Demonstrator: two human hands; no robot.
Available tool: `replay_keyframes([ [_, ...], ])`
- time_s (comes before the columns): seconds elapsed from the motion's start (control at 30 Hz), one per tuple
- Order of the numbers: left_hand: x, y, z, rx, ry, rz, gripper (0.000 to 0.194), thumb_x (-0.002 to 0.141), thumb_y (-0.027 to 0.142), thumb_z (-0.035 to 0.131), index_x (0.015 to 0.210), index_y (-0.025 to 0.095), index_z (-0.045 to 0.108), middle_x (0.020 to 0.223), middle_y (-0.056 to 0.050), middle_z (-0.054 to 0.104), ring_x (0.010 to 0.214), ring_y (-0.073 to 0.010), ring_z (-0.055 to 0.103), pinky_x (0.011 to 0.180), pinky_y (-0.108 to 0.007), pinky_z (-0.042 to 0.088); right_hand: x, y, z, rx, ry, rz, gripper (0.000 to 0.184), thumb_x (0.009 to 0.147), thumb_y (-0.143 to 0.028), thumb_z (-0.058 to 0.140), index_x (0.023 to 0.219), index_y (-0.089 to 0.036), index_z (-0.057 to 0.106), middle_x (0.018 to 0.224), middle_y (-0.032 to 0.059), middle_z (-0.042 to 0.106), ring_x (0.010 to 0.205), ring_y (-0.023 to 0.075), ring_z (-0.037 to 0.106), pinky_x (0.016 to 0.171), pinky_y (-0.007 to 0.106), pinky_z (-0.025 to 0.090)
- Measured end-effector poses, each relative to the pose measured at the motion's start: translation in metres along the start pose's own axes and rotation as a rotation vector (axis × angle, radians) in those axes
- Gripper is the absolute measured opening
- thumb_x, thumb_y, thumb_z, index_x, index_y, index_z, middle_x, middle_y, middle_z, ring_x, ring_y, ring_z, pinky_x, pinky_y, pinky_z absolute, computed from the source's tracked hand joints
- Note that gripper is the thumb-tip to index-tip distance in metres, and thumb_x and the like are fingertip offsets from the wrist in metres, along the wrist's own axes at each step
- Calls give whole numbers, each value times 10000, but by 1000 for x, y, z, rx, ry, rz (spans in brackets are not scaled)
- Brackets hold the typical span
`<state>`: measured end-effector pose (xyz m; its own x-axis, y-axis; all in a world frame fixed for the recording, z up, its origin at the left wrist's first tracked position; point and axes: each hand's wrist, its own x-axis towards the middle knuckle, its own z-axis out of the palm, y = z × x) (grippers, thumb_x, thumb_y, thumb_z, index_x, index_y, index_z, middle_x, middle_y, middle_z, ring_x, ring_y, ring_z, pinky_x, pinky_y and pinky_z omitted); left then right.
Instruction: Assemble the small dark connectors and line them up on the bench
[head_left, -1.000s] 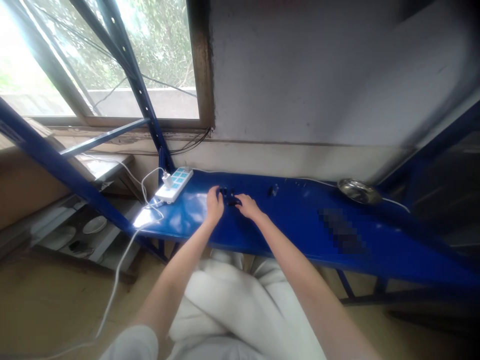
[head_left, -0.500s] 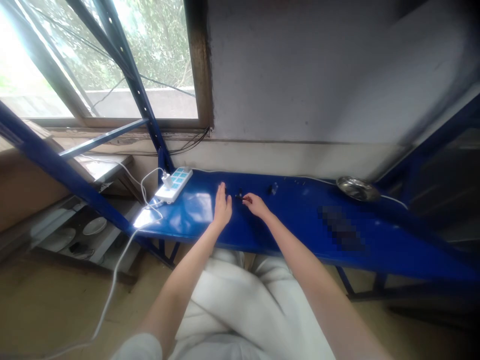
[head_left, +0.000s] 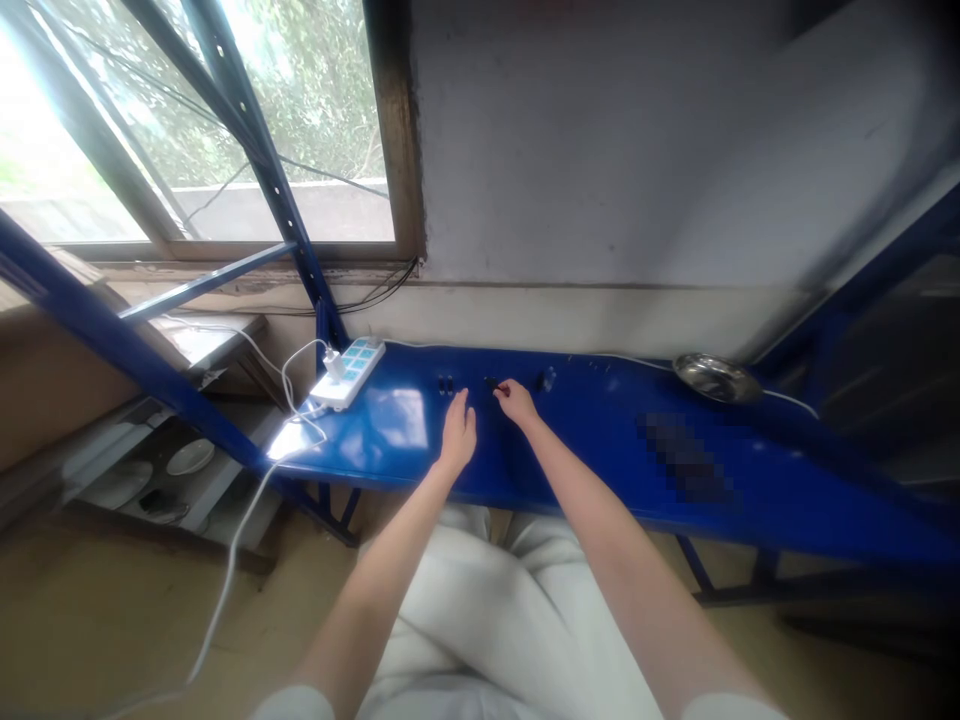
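Observation:
My left hand [head_left: 458, 436] lies flat on the blue shelf [head_left: 600, 440] with its fingers stretched out and nothing in it. My right hand [head_left: 514, 398] is further back, fingers pinched on a small dark part [head_left: 491, 383] at its fingertips. Two small dark pieces [head_left: 445, 383] sit on the shelf just beyond my left hand. Another small dark piece [head_left: 541, 380] lies to the right of my right hand.
A white power strip [head_left: 349, 370] with a plugged charger and white cable lies at the shelf's left end. A metal dish [head_left: 712, 376] stands at the far right by the wall. Blue rack struts cross the window at left. Plates sit on a low shelf [head_left: 150, 470].
My left hand let go of the small dark pieces, opened and drew back toward me. My right hand moved back and to the right with a dark part pinched in it.

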<state>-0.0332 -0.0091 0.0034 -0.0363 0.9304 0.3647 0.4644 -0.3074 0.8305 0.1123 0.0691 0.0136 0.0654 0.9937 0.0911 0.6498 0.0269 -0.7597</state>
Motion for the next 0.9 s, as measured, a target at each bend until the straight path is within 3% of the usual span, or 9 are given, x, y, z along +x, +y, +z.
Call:
replay_keyframes([
  [0.3,1,2,-3,-31,15,-34,408,915,327,318,1291,208,422,1352,-98,436,1278,-209,370,1071,-413,293,-2,3,-6,2,-14,-1,130,805,-218,503,875,-154,592,919,82,641,825,164,600,782,312,455],
  [0.4,6,7,-6,-78,30,-26,388,908,297,348,1273,197,432,1265,-115,508,1184,-205,466,1009,-399,363,-7,-1,-16,76,-34,-14,108,795,-206,524,863,-154,589,902,75,650,801,147,607,771,300,462],
  [0.5,17,15,-12,-149,-13,-53,412,899,275,379,1305,202,381,1064,-84,597,866,-148,605,845,-336,467,-16,-14,-32,245,-126,-53,101,786,-179,541,871,-144,582,792,51,657,648,109,599,692,267,477],
  [0.57,26,22,-17,-187,-59,-49,455,880,262,427,1326,222,345,963,-43,605,690,-98,592,746,-283,485,-24,-28,-45,314,-176,-118,103,774,-184,564,863,-139,590,730,38,649,570,95,571,636,252,474],
  [0.63,36,29,-23,-220,-101,-11,458,848,249,485,1294,233,381,911,-18,599,619,-73,573,679,-246,483,-32,-43,-59,333,-212,-195,113,760,-200,588,855,-141,605,705,29,644,558,92,561,619,247,468],
  [0.73,48,41,-31,-253,-156,45,282,821,234,513,1098,181,520,780,-2,598,531,-62,545,594,-222,469,-41,-63,-76,400,-225,-245,158,741,-264,622,847,-147,618,684,16,640,545,86,543,601,243,457],
  [0.9,57,66,-46,-262,-197,116,153,814,275,511,912,159,526,697,9,586,470,-58,526,523,-206,445,-49,-80,-89,633,-180,-242,340,667,-429,683,847,-150,610,629,-4,617,513,80,510,557,237,431],
])
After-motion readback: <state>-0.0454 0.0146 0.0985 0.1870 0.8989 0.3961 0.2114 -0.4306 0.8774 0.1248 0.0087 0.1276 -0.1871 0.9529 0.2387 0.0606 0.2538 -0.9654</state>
